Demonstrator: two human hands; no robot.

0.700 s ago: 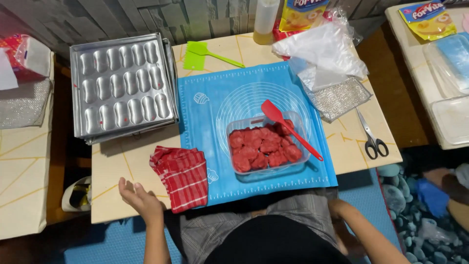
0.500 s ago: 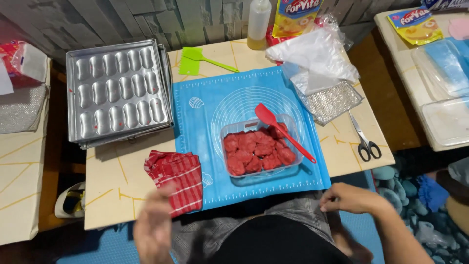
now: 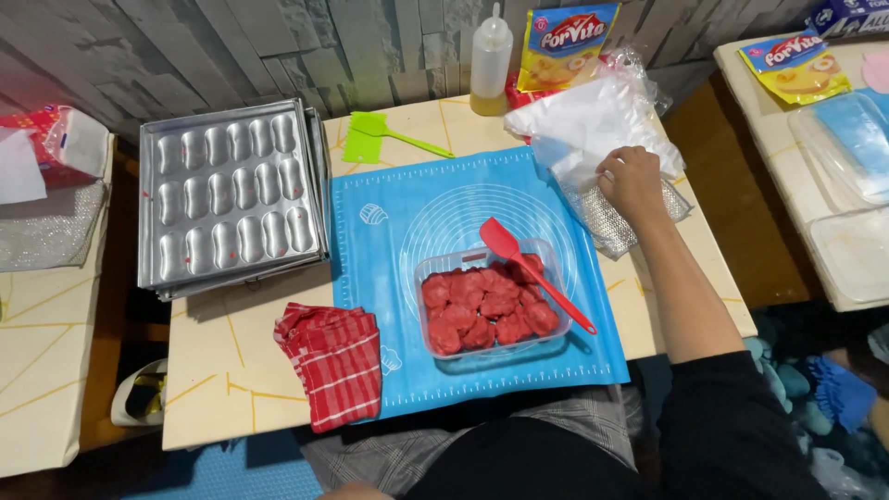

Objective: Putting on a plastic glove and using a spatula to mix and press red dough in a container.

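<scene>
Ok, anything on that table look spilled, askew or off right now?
Nothing spilled. The metal mould trays sit skewed, overhanging the table's left edge. The red spatula rests in the tub of red dough. The right hand is on the white bags.

The mat (image 3: 389,268) is bright blue with white circles, ruler marks and small cupcake drawings. On it a clear tub (image 3: 489,310) holds red dough pieces, and a red spatula (image 3: 532,273) leans in it. The cloth (image 3: 333,361) is red with white checks. The tray (image 3: 227,199) is grey metal, flecked red. The scraper (image 3: 380,137) is lime green. The surface (image 3: 222,370) is cream with thin yellow lines. The bag (image 3: 593,120) is white, the pouch (image 3: 565,46) yellow.
</scene>
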